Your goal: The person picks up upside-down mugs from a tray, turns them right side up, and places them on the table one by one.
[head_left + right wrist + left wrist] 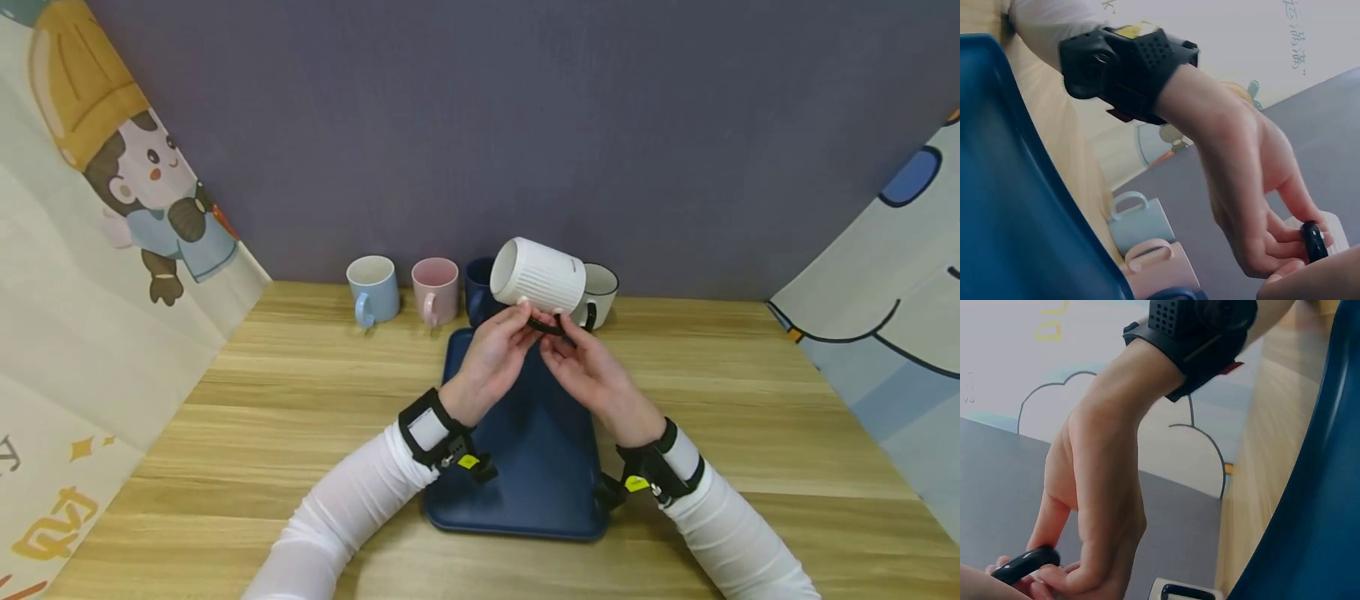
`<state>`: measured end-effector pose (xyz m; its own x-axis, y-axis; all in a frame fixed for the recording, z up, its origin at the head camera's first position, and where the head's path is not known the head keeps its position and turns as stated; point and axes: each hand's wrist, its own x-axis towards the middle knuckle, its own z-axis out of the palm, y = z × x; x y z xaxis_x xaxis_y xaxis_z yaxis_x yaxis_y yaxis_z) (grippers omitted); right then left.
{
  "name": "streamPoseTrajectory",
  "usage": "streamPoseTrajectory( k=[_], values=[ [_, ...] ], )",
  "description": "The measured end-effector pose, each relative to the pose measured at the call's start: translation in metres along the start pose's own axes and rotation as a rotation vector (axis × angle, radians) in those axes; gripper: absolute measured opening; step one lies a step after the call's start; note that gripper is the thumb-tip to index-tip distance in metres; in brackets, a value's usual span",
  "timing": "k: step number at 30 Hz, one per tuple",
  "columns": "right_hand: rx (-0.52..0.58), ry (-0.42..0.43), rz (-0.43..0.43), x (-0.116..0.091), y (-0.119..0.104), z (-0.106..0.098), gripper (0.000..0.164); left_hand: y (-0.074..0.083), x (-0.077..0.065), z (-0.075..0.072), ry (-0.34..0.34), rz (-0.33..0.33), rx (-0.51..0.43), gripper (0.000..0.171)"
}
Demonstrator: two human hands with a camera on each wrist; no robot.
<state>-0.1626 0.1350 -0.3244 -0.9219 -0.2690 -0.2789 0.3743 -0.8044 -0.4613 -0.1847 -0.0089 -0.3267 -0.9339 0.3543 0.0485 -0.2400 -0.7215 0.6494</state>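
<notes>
A white ribbed mug [543,277] is held up on its side above the tray's far end, its mouth turned to the left. Its black handle [545,328] points down. My left hand [493,360] pinches the handle near the mouth end. Near the base, the fingers of my right hand [592,373] grip the same handle. Both wrist views show the black handle [1027,562] between fingertips; in the right wrist view the mug's white body [1335,228] is mostly covered by a hand.
A dark blue tray [525,483] lies beneath my hands. Along the back wall stand a light blue mug [378,292], a pink mug [442,292], a navy mug [478,292] and a white black-rimmed mug [603,287]. The held mug partly hides the last two.
</notes>
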Motion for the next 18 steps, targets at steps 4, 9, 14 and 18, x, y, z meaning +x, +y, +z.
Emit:
streamPoseTrajectory(
  k=[4,9,14,18],
  values=[
    [0.032,0.016,0.008,0.0001,-0.0017,-0.0001,0.014,-0.0030,0.0023,-0.0011,0.007,0.047,0.050,0.029],
    [0.014,0.018,-0.002,0.0005,0.0011,0.0008,0.015,-0.0052,0.0036,-0.0006,0.002,0.103,0.070,0.026],
    [-0.001,0.011,-0.020,-0.0013,0.0046,0.0011,0.019,-0.0064,0.0030,-0.0001,0.006,0.113,0.082,0.026],
    [0.039,0.007,-0.025,-0.0027,0.0067,0.0012,0.020,-0.0083,0.0031,-0.0011,0.067,0.108,0.117,0.022]
  ],
)
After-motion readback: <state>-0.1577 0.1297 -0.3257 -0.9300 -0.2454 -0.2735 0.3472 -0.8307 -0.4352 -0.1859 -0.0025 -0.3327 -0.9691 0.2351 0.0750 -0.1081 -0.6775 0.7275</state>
